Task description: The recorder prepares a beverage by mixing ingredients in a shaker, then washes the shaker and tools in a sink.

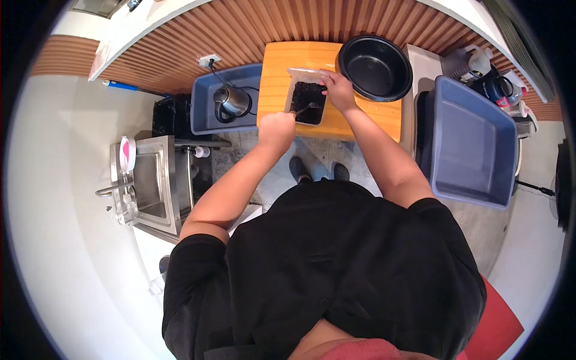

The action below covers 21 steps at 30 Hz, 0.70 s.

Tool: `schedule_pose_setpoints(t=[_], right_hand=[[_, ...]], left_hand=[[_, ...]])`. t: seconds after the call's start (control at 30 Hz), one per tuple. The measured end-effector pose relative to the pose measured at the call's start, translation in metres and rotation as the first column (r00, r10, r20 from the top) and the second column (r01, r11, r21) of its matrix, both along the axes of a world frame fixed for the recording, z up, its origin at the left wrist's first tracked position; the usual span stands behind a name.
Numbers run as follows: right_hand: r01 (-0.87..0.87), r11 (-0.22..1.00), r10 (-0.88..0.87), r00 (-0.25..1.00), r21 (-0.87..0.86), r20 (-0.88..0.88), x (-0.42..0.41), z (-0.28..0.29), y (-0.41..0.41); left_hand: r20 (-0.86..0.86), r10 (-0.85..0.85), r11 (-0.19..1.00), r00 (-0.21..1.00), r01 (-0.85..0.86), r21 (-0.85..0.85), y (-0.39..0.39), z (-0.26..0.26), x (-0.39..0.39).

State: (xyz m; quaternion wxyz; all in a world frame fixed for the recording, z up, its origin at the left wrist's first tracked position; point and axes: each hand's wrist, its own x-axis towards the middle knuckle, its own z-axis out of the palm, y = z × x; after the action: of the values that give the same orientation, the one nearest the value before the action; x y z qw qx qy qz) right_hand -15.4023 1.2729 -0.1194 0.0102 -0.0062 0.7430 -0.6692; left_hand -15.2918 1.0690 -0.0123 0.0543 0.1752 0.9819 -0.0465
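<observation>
A rectangular translucent plastic container (290,90) sits on the yellow wooden table (276,63) in front of me. Dark, glossy, lumpy food-like contents (308,92) fill much of it; what they are I cannot tell. My left hand (277,129) is closed around the handle of a metal spoon (311,105), whose bowl is at the dark contents. With its fingers over the far right corner, my right hand (339,91) grips the container's rim. A pale flat piece, perhaps the lid (307,71), shows at the far edge, partly behind the right fingers.
A round black basin (375,67) stands at the table's back right corner. Left of the table, a steel electric kettle (233,102) sits in a blue-grey tub (202,121). Another such tub (472,139) is at right, near bottles (480,60). A steel sink (153,180) is at left.
</observation>
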Motion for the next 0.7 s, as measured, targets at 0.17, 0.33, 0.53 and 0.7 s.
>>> schedule_pose_setpoints(t=[0.17,0.33,0.53,0.7], right_hand=[[-0.019,0.999,0.021,0.999,-0.046,0.039,-0.001,-0.009,0.007],[0.007,0.998,-0.005,1.000,-0.069,0.024,-0.002,-0.006,-0.002],[-0.042,0.997,0.045,0.997,-0.061,0.056,0.003,-0.003,0.010],[-0.029,0.989,0.064,0.966,0.143,-0.249,0.031,0.005,0.008]], left_hand=[[-0.075,0.088,0.993,0.993,-0.081,0.089,0.001,0.006,-0.014],[0.019,0.114,0.993,0.993,-0.115,0.037,0.000,-0.025,-0.015],[0.034,0.135,0.991,0.990,-0.135,0.019,-0.001,0.035,0.006],[0.076,0.138,0.990,0.988,-0.139,0.017,-0.012,-0.022,0.006]])
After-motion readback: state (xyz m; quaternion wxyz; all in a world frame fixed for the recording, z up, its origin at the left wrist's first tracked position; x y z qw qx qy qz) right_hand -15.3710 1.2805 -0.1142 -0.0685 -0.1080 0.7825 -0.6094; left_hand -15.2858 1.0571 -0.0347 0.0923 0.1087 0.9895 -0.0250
